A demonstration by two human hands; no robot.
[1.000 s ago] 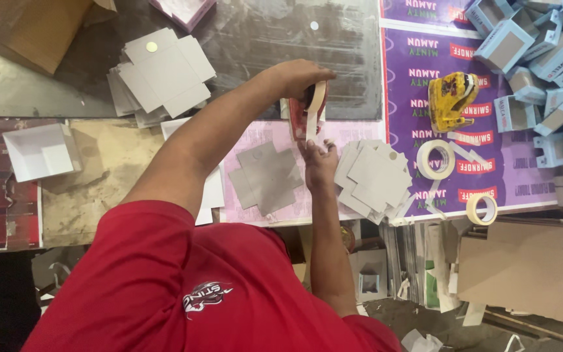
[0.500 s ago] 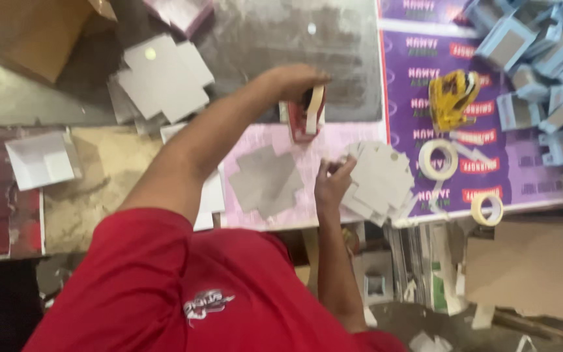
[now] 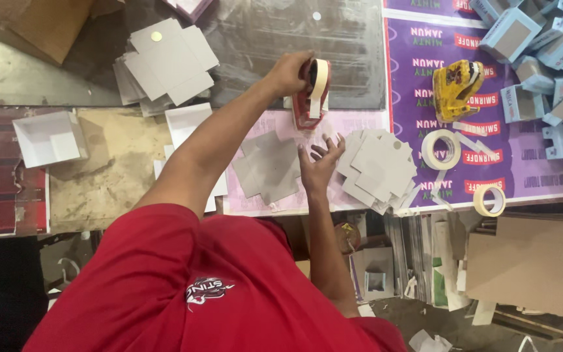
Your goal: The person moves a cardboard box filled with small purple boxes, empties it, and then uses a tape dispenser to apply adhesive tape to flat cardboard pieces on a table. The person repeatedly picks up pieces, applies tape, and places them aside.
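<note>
My left hand (image 3: 288, 73) is stretched out across the bench and grips a red tape dispenser (image 3: 304, 104), which carries a beige tape roll and stands on the pink sheet. My right hand (image 3: 319, 163) hovers nearer to me with its fingers spread and nothing in it. It sits between two piles of flat grey card cut-outs, one pile (image 3: 270, 168) on its left and a larger fanned pile (image 3: 379, 169) on its right. My red shirt fills the lower part of the view.
A yellow tape dispenser (image 3: 454, 88) and two loose tape rolls (image 3: 428, 146) (image 3: 480, 199) lie on the purple printed sheet at right. Several pale blue boxes (image 3: 522, 32) crowd the far right corner. More grey cut-outs (image 3: 167, 62) and a white open box (image 3: 50, 137) lie left.
My right hand has left the tape dispenser and dropped towards me, now spread open between the card piles. My left hand stays on the dispenser.
</note>
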